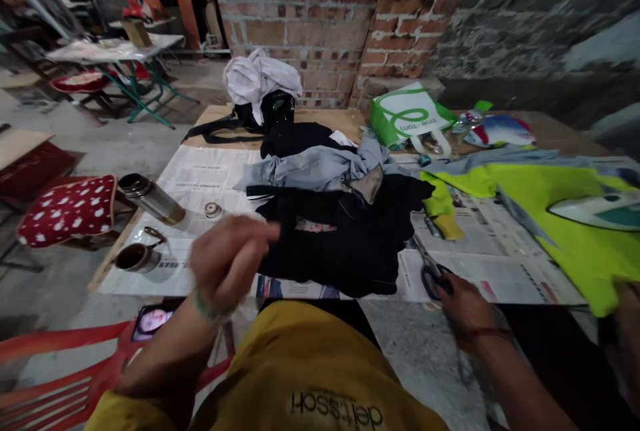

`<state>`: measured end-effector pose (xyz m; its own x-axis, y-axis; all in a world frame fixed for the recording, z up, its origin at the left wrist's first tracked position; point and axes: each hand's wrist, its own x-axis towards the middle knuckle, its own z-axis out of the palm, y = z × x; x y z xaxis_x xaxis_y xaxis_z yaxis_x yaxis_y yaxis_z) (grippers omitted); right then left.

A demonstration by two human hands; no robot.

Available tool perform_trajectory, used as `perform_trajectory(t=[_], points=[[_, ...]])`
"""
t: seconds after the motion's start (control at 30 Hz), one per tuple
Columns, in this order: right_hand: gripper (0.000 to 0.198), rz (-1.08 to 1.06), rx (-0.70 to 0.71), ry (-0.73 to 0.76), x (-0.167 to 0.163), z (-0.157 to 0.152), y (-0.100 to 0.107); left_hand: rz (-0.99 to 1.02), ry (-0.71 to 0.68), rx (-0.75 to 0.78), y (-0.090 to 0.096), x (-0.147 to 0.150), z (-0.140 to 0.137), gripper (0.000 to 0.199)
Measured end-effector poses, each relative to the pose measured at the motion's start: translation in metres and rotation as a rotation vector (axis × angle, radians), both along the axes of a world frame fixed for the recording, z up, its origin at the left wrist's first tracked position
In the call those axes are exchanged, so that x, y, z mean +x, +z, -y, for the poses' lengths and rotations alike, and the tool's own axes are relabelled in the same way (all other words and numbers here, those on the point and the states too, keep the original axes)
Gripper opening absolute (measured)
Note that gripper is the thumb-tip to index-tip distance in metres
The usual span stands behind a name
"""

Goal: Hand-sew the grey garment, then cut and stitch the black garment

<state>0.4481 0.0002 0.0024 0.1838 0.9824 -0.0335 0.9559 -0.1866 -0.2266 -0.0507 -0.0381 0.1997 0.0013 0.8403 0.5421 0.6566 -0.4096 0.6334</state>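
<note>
My left hand (227,261) is raised over the near left of the table, left of a black garment (335,251). Its fingers are curled with thumb and forefinger together, slightly blurred; I cannot make out anything between them. My right hand (467,304) is at the table's front edge, fingers closed on the dark handles of the scissors (429,264). The blades point away from me over the newspaper, just right of the black garment. A grey garment (315,167) lies bunched across the far part of the black one.
A thermos (150,197), a cup (135,257) and a small roll (213,209) stand left. At right, an iron (600,211) lies on a neon-yellow garment (540,197), near another person's hand (627,311). Behind are a green-white bag (407,117) and white cloth (260,77).
</note>
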Motion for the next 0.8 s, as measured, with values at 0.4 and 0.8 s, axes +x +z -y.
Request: perform_trajectory(t=[0.4,0.8], points=[[0.032,0.028,-0.097,0.627,-0.242,-0.190,0.112,-0.604,0.335,-0.617,-0.128,-0.026,-0.202,0.036],[0.039,-0.065,-0.105,0.593,-0.266,-0.242,0.092,-0.611,0.229,-0.779,-0.140,-0.053,-0.210,0.025]])
